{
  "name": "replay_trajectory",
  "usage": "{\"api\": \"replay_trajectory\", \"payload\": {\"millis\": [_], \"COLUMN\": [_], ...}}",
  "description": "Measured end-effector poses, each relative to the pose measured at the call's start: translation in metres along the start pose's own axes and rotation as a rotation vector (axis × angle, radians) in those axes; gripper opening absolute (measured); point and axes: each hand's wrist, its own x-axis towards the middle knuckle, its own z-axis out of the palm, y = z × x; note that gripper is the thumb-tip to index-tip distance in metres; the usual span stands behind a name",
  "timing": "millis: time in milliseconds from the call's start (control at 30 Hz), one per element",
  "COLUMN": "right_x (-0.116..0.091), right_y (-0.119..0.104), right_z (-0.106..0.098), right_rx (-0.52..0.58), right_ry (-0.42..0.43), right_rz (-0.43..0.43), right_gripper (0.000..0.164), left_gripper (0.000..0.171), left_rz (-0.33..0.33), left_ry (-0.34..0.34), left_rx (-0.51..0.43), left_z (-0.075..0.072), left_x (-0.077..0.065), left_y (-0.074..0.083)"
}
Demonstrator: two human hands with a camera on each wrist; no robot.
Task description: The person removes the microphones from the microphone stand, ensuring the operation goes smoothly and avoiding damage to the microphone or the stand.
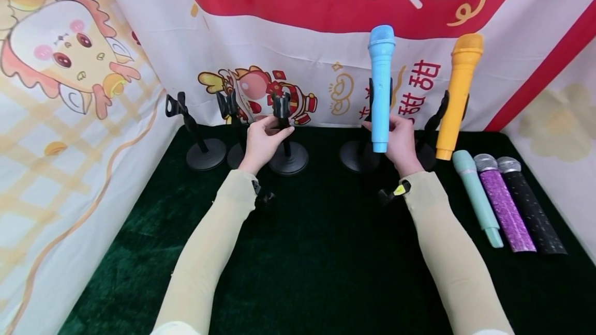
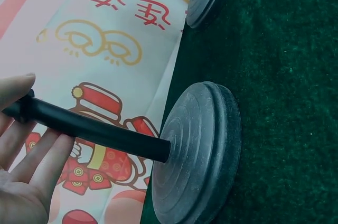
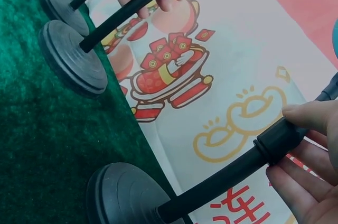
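My left hand [image 1: 264, 145] pinches the upper stem of a black microphone stand [image 1: 288, 162] whose clip holds nothing. In the left wrist view that stand's round base [image 2: 195, 150] appears close up, seemingly on the cloth, with the thumb and fingers about the stem. Over to the right, my right hand [image 1: 402, 143] holds the stem of another microphone stand [image 1: 358, 158], thumb on one side and fingers on the other in the right wrist view. A light blue microphone [image 1: 381, 87] sits upright in that stand's clip and hides part of the hand.
A yellow microphone [image 1: 458, 97] leans in a stand behind my right hand. At left stand two more stands, an outer one [image 1: 205, 151] and an inner one [image 1: 230, 107]. Mint [image 1: 477, 195], purple [image 1: 507, 206] and black [image 1: 531, 206] microphones lie on the green cloth [image 1: 326, 262]. A printed backdrop [image 1: 321, 56] hangs behind.
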Motion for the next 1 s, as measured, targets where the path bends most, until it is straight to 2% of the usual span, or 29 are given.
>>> {"api": "replay_trajectory", "payload": {"millis": [233, 367, 567, 800, 900, 1000], "right_x": [0.0, -0.003, -0.01, -0.021, -0.027, -0.034], "right_y": [0.002, -0.001, -0.01, -0.02, -0.023, -0.028], "right_z": [-0.002, -0.005, -0.011, -0.018, -0.02, -0.021], "right_rx": [-0.013, -0.016, -0.028, -0.064, -0.071, -0.072], "right_ry": [0.01, 0.015, 0.015, 0.025, 0.02, 0.009], "right_rz": [-0.012, -0.005, 0.009, -0.017, -0.031, -0.046], "right_gripper": [0.046, 0.046, 0.046, 0.047, 0.042, 0.034], "left_gripper": [0.03, 0.039, 0.047, 0.053, 0.053, 0.05], "left_rz": [-0.022, -0.037, -0.071, -0.065, -0.085, -0.1], "left_ry": [0.012, 0.02, 0.014, 0.011, 0.008, -0.002], "left_rx": [0.015, 0.009, -0.052, -0.036, -0.069, -0.1], "left_z": [0.0, -0.003, -0.013, -0.021, -0.025, -0.029], "left_x": [-0.004, -0.009, -0.019, -0.035, -0.046, -0.058], "left_y": [0.001, 0.002, 0.004, 0.011, 0.018, 0.033]}}
